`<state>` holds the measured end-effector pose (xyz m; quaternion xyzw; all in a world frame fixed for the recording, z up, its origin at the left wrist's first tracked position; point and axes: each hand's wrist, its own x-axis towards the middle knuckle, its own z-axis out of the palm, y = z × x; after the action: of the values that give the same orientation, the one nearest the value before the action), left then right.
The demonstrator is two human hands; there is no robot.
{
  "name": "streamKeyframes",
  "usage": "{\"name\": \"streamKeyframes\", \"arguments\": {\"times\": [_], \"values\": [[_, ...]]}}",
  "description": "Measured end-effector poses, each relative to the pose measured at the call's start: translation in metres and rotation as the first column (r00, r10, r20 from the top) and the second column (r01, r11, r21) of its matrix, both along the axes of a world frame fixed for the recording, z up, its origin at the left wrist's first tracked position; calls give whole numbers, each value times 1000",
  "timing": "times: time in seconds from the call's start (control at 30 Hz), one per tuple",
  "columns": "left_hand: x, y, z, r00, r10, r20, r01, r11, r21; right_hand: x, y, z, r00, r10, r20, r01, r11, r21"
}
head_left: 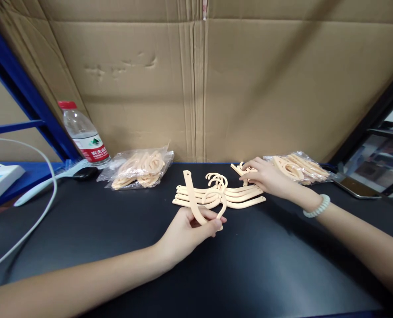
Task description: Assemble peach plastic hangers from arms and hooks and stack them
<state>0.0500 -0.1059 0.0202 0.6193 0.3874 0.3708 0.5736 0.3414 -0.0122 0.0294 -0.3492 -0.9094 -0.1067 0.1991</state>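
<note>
My left hand (186, 234) pinches a partly joined plastic hanger, cream in colour. One hanger arm (192, 194) slants up and away from the fingers, and a curved hook (223, 204) rises beside it. Just behind lie several whole hangers (244, 203) in a stack, arms spread left and right, hooks pointing away from me. At the far side of the stack, my right hand (271, 177) has its fingers closed around a piece in a small heap of loose hanger pieces (236, 169). The fingers partly hide that heap.
Clear bags of hanger pieces lie at the back left (139, 170) and back right (297, 168). A water bottle (92, 141), a pale blue long-handled tool (43, 187) and a white cable (54, 185) are at left. A phone (357, 186) rests at right. Cardboard (133, 79) walls the back.
</note>
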Motion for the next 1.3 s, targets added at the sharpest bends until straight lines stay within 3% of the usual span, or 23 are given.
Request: {"name": "streamKeyframes", "arguments": {"times": [0.2, 0.37, 0.47, 0.57, 0.67, 0.8, 1.0, 1.13, 1.2, 1.3], "values": [[1, 2, 2, 997, 43, 69, -39, 997, -65, -4, 3, -14, 996, 35, -78, -39, 998, -48], [-1, 0, 3, 997, 42, 70, -38, 998, -55, -14, -4, -10, 948, -16, -318, 14, 1000, -10], [-2, 0, 1, 995, 49, 91, -43, 997, -61, -28, -20, -3, 758, -80, -647, 15, 994, -105], [-2, 2, -2, 990, 70, 119, -60, 995, -82, -47, -43, 1, 488, -162, -858, -169, 946, -275], [-2, 3, -4, 988, 66, 141, -54, 994, -91, -65, -65, 1, 302, -286, -910, -420, 817, -396], [-3, 3, -3, 987, 61, 151, -48, 995, -85, -82, -82, -4, 163, -455, -875, -656, 613, -441], [-4, 3, -1, 986, 24, 165, -14, 998, -62, -92, -89, -18, 75, -652, -755, -765, 448, -463], [-4, 5, -3, 989, 13, 148, -6, 999, -51, -96, -92, -20, 161, -656, -738, -792, 360, -492], [-5, 6, -5, 990, 4, 143, 2, 999, -41, -98, -94, -20, 202, -638, -743, -792, 339, -507], [-6, 7, -8, 988, -15, 154, 17, 1000, -12, -99, -96, -20, 231, -596, -769, -766, 377, -521]]}}
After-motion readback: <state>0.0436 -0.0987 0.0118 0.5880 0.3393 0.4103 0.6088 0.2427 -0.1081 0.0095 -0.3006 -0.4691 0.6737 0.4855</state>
